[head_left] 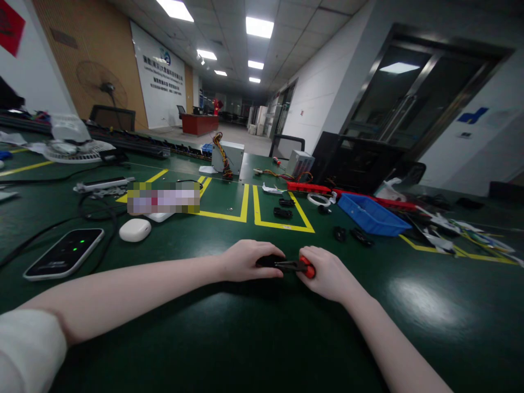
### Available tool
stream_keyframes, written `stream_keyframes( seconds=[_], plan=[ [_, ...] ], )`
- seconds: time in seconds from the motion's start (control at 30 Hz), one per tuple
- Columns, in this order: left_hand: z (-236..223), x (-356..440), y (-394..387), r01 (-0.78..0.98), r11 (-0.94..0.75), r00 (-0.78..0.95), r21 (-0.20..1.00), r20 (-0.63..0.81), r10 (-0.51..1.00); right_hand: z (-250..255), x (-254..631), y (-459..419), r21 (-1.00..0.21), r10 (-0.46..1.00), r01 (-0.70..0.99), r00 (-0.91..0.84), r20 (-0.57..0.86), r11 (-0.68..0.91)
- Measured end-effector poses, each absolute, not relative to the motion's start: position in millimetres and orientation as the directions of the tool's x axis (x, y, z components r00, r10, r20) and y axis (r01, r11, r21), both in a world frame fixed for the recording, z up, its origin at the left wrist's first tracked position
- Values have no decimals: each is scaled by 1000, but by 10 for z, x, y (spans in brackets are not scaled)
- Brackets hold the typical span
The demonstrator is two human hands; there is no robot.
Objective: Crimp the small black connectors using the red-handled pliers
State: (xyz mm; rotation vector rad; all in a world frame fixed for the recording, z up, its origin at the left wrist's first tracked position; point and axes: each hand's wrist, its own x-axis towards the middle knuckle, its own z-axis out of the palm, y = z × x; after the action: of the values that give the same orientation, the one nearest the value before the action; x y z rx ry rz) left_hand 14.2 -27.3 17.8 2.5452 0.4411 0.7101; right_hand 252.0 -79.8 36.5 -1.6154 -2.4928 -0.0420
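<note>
We see the pliers (302, 266), gripped in the closed right hand (326, 273), pointing toward nine o'clock at the dark piece (267, 261) in the half-curled left hand (244, 261).

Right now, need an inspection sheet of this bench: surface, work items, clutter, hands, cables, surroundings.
Surface: green tabletop, marked with yellow tape.
Work items: red-handled pliers, tips at a black part; exact contact unclear.
Clutter: blue bin, white rounded case, device with green lights.
Hands: left hand holds the black part; right hand grips the pliers.
Cables: black cable on the left; multicoloured wires at a metal box. Near the hands, nothing seen.
Surroundings: standing fan, red desk, glass doors.
</note>
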Motion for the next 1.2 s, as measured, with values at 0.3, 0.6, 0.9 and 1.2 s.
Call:
stream_keyframes(
  seconds=[0.3, 0.6, 0.9, 1.2],
  plan=[
    [177, 147, -272, 211, -849, 844, 485, 348, 409, 346, 2521, -788, 2, 882, 897, -434, 181, 441],
    [134, 162, -258, 247, -897, 865, 367, 334, 375, 302, 2738, -726, -19, 877, 903, -411, 249, 429],
    [80, 165, -226, 253, -910, 843, 330, 386, 374, 260, 2780, -677, -11, 858, 896, -421, 295, 443],
    [88, 165, -190, 85, -889, 857, 449, 422, 295, 251, 2697, -696, 49, 804, 872, -469, 365, 487]
  ],
)
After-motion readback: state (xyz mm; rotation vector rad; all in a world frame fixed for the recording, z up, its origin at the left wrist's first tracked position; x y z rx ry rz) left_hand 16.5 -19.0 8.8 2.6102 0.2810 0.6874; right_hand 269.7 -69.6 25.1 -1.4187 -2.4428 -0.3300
